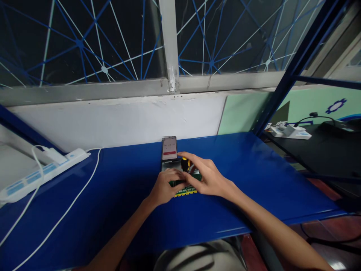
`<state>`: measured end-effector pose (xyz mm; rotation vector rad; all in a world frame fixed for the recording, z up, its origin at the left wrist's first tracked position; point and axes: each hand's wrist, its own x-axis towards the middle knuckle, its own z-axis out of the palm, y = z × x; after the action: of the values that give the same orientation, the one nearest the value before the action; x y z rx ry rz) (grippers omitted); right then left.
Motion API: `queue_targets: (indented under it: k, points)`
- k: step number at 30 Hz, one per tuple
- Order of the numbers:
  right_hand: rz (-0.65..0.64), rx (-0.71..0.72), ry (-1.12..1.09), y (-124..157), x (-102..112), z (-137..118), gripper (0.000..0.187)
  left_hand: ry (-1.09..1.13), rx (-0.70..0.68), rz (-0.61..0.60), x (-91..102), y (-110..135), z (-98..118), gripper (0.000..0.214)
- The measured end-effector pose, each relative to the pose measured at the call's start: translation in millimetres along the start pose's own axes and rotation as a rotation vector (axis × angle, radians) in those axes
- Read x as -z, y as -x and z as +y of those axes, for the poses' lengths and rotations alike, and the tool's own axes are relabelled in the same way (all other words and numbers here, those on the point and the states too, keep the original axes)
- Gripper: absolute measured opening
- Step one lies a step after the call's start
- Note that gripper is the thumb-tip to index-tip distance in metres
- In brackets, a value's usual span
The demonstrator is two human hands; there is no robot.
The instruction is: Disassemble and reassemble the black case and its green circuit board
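Note:
A green circuit board [186, 191] with a yellow edge strip lies on the blue table [254, 177]. My left hand [165, 186] is curled over the board's left part, fingers closed on it. My right hand [204, 175] arches over the board's right part, its fingers bent around a tool with a yellow and black handle [185, 164] that stands on the board. Just behind the board a phone [169, 148] lies with its screen lit, showing a red bar.
A white power strip [42, 173] with a plugged-in charger lies at the far left, its white cable [70, 207] trailing toward the near edge. A white wall and window are behind. A blue frame post [293, 64] and a dark desk [324, 146] stand at right.

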<state>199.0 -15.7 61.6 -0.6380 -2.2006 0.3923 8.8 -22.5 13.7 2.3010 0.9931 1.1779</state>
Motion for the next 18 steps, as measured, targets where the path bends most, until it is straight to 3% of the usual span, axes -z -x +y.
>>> queue_targets:
  k: [18]
  points:
    - [-0.025, -0.022, -0.021, -0.6, 3.0, -1.3, 0.047, -0.003, -0.026, -0.123, 6.5, 0.5, 5.8, 0.011]
